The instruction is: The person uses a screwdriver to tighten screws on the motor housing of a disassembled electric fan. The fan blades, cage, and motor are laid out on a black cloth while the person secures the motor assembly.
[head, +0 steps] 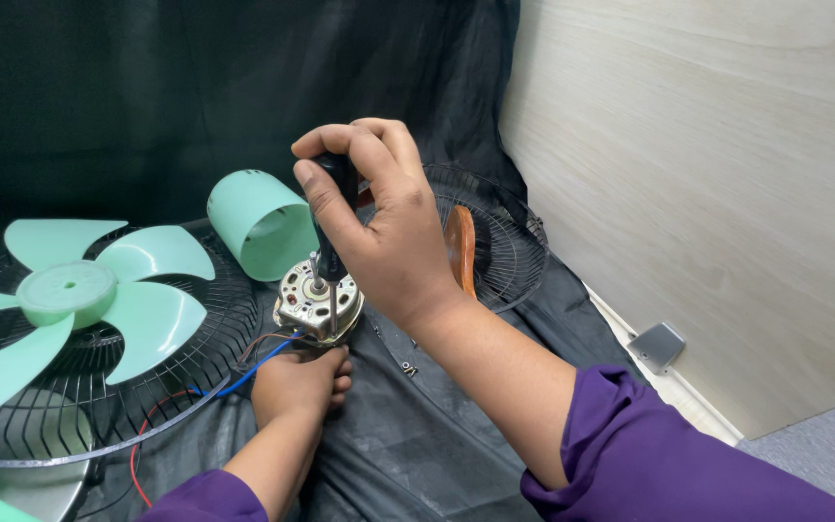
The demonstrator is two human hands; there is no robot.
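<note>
A small metal fan motor (309,304) stands upright on black cloth (417,435), with red, blue and brown wires trailing from its base. My left hand (302,382) grips the motor from below and steadies it. My right hand (379,227) is closed around the black handle of a screwdriver (335,208), held upright, and its metal shaft points down onto the top of the motor. Both forearms wear purple sleeves.
A mint green fan blade (79,295) lies on a black wire grille (176,377) at the left. A mint green cylindrical motor cover (263,227) lies behind the motor. A second grille (504,242) and an orange-handled tool (460,246) sit behind my right hand. A pale wood wall (707,174) rises at the right.
</note>
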